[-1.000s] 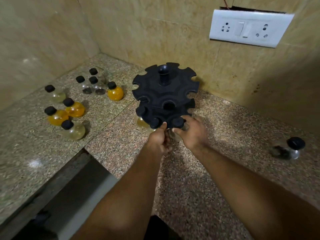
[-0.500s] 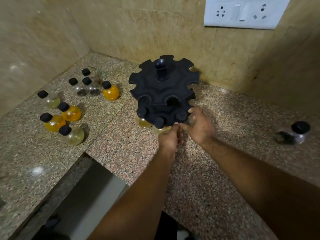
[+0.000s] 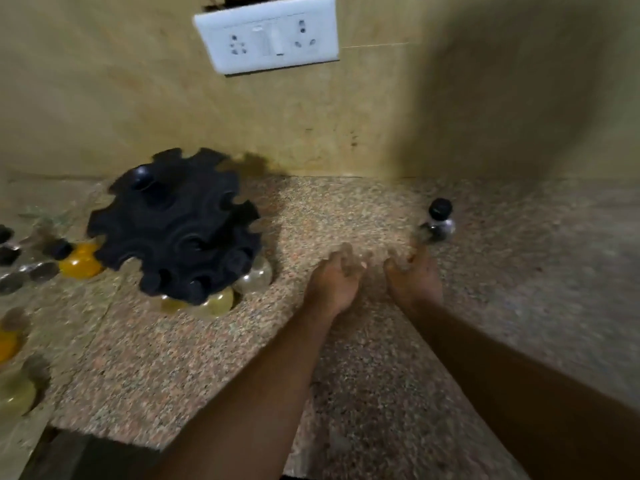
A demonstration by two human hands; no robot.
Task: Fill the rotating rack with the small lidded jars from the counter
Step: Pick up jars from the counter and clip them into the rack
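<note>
The black rotating rack (image 3: 173, 220) stands on the granite counter at the left, with three round jars (image 3: 214, 301) hanging in its lower front slots. A lone clear jar with a black lid (image 3: 437, 221) stands to the right. My right hand (image 3: 412, 275) is just below and left of that jar, fingers apart, close to it but motion blur hides any contact. My left hand (image 3: 334, 278) hovers beside it over bare counter, fingers loosely spread, holding nothing. More black-lidded jars, an orange one (image 3: 79, 259) among them, sit at the far left edge.
A white socket plate (image 3: 266, 34) is on the tiled wall behind. The counter (image 3: 363, 341) has a stepped front edge at the lower left, with a dark gap below it. Several jars lie partly cut off by the left frame border.
Both hands have left the rack's front and moved right toward the lone jar. The view has swung right, so the rack and the jar group now sit further left.
</note>
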